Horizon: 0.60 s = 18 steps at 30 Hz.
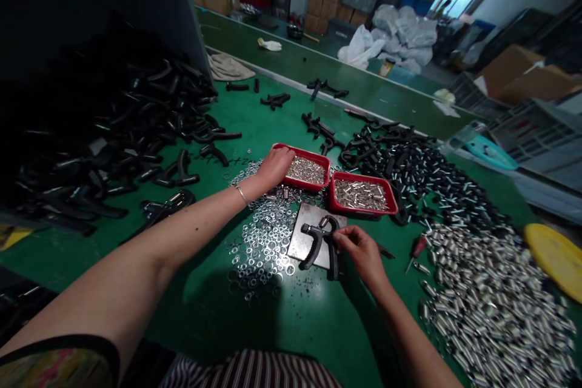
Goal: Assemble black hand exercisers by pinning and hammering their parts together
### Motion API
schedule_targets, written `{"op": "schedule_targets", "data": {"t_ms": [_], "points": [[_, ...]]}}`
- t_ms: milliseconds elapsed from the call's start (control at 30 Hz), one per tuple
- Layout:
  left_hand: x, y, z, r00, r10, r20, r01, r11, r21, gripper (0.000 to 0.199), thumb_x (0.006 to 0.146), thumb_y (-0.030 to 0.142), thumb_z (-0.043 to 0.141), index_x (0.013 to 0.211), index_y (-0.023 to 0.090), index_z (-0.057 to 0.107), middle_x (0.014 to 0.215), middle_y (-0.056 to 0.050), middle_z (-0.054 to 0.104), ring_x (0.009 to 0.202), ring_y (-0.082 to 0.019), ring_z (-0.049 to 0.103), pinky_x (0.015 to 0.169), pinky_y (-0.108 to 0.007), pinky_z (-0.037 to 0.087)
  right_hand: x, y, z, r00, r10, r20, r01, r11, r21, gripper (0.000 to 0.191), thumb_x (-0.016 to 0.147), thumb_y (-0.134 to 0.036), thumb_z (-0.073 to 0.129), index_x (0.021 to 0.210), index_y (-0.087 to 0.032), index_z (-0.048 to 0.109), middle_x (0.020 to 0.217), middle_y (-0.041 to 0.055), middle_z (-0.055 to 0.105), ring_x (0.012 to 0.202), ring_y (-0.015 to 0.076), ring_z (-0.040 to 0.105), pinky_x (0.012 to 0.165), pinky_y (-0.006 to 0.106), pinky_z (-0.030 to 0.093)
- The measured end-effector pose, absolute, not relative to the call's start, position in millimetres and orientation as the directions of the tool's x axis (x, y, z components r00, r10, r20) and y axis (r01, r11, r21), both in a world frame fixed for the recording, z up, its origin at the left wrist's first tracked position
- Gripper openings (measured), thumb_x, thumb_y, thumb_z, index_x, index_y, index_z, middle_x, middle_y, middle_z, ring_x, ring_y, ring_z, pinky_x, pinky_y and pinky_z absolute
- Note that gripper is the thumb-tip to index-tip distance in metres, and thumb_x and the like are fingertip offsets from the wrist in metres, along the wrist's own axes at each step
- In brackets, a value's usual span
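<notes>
My left hand (276, 166) reaches over the left end of a red tray (328, 171) of small metal parts; its fingertips are down at the parts, and whatever they pinch is hidden. With closed fingers, my right hand (358, 245) holds the right side of a black hand grip with a spring (311, 250), which rests over a square metal plate (299, 236). A second red tray (394, 201) with small metal pins stands just right of the first. Loose shiny washers and nuts (268, 236) spread over the green table left of the plate.
Black handles (168, 109) are heaped at the left. At the right lie black parts with screws (427, 176), many metal springs (495, 297), a red-handled screwdriver (419, 247) and a yellow lid (552, 254). A raised green ledge (318, 66) runs behind, with white bags (400, 30) beyond.
</notes>
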State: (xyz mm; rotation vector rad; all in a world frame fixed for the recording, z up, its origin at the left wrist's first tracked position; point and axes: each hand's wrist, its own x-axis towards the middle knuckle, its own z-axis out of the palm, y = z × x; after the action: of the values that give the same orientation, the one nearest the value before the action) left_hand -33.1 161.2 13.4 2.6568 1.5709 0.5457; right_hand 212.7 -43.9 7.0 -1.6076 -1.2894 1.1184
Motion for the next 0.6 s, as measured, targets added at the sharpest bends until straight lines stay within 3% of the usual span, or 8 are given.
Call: {"op": "schedule_targets", "data": {"t_ms": [100,200,400,600], "points": [[-38,162,8,0.414,0.834,0.365,0.815,-0.518,0.259,0.015,0.094,0.017,0.050,0.096,0.012,0.064,0.100,-0.014,0.065,0.097,-0.024,0.058,0.091,-0.038,0.044,210,-42,3,0.038,0.996,0.086,0.574,0.049,-0.817,0.015,0.087,-0.037,0.064,0.084,-0.023,0.067,0.084,0.0052,0.067,0.077,0.0231,0.062,0.072,0.037,0.050],[-41,164,2,0.380,0.831,0.406,0.792,-0.519,0.322,0.012,0.093,0.018,0.053,0.097,0.013,0.064,0.100,-0.012,0.065,0.098,-0.023,0.057,0.091,-0.036,0.044,207,-40,-3,-0.108,0.961,0.255,0.709,0.254,-0.658,0.014,0.092,-0.033,0.057,0.085,-0.025,0.066,0.088,0.0068,0.066,0.086,0.0254,0.062,0.080,0.041,0.050],[-41,153,6,0.262,0.846,0.464,0.751,-0.481,0.453,0.009,0.094,0.019,0.054,0.094,0.016,0.062,0.102,-0.009,0.064,0.101,-0.022,0.057,0.092,-0.036,0.045,205,-40,-14,-0.205,0.922,0.329,0.809,0.349,-0.473,0.019,0.097,-0.029,0.049,0.091,-0.023,0.065,0.092,0.0100,0.065,0.089,0.0262,0.060,0.082,0.043,0.052],[-38,130,12,0.265,0.838,0.476,0.742,-0.493,0.454,0.007,0.092,0.018,0.056,0.094,0.018,0.062,0.100,-0.007,0.066,0.101,-0.022,0.058,0.096,-0.038,0.043,205,-43,-20,-0.250,0.903,0.349,0.847,0.378,-0.373,0.021,0.099,-0.027,0.047,0.093,-0.021,0.066,0.094,0.0123,0.065,0.090,0.0269,0.058,0.080,0.042,0.051]]}}
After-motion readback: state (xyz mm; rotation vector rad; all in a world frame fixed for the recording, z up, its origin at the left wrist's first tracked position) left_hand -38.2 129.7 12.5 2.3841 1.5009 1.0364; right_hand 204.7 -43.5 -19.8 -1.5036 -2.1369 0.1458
